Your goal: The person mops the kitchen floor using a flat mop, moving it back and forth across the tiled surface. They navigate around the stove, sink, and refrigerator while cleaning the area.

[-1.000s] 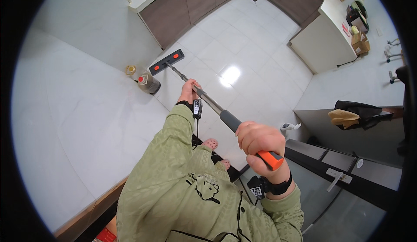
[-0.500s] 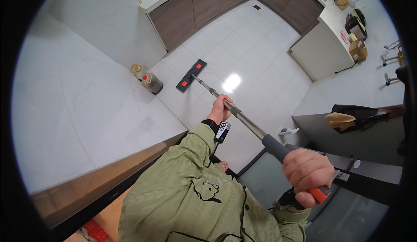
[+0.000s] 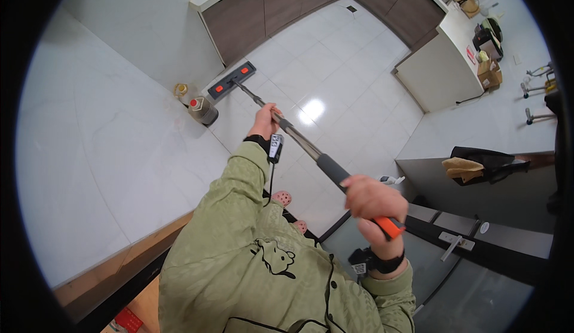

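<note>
A flat mop [image 3: 308, 146] slants across the view, its grey and metal pole running from lower right to upper left. My left hand [image 3: 264, 120] is wrapped round the pole partway down. Up at the thick grey grip, my right hand [image 3: 375, 200] is closed, with the orange end cap [image 3: 390, 227] sticking out below it. The rectangular dark mop head [image 3: 232, 80] with two orange tabs lies on the white tiled floor [image 3: 326, 73], close to the wall corner. Beside it stand a dark bottle with a red cap [image 3: 203, 111] and a clear bottle with a yellow cap [image 3: 182, 91].
Brown cabinets [image 3: 293, 4] line the far side. A white counter end [image 3: 436, 73] juts in at the right. A white bottle [image 3: 392, 180] stands on the floor near the glass door [image 3: 442, 273] with its handle. Dark and tan cloths [image 3: 472, 165] hang at the right.
Both hands have moved left with the mop. The mop head has slid up and left, nearer the wall and the bottles. Pink shoes now show more below me.
</note>
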A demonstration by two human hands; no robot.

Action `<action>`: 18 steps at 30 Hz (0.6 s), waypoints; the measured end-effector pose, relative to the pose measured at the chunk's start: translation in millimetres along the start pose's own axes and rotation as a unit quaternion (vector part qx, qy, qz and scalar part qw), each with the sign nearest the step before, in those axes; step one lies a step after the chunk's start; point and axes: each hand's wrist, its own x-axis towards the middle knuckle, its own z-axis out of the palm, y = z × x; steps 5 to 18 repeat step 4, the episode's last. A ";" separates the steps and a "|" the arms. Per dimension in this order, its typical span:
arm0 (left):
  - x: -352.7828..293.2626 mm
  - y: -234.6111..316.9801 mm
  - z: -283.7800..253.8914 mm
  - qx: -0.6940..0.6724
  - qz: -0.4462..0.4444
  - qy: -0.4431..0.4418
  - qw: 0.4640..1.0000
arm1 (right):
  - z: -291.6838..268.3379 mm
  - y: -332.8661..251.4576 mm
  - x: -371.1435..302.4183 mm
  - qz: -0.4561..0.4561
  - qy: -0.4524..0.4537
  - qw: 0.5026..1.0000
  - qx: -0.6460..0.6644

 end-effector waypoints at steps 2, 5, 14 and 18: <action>7.8 21.8 -14.1 0.000 0.011 -0.006 1.000 | 9.3 24.4 3.7 -0.009 -0.017 1.000 -0.010; 10.4 37.0 -29.2 0.026 0.021 -0.011 0.999 | 21.2 46.7 4.4 -0.010 -0.024 1.000 -0.014; 10.4 37.0 -29.2 0.026 0.021 -0.011 0.999 | 21.2 46.7 4.4 -0.010 -0.024 1.000 -0.014; 10.4 37.0 -29.2 0.026 0.021 -0.011 0.999 | 21.2 46.7 4.4 -0.010 -0.024 1.000 -0.014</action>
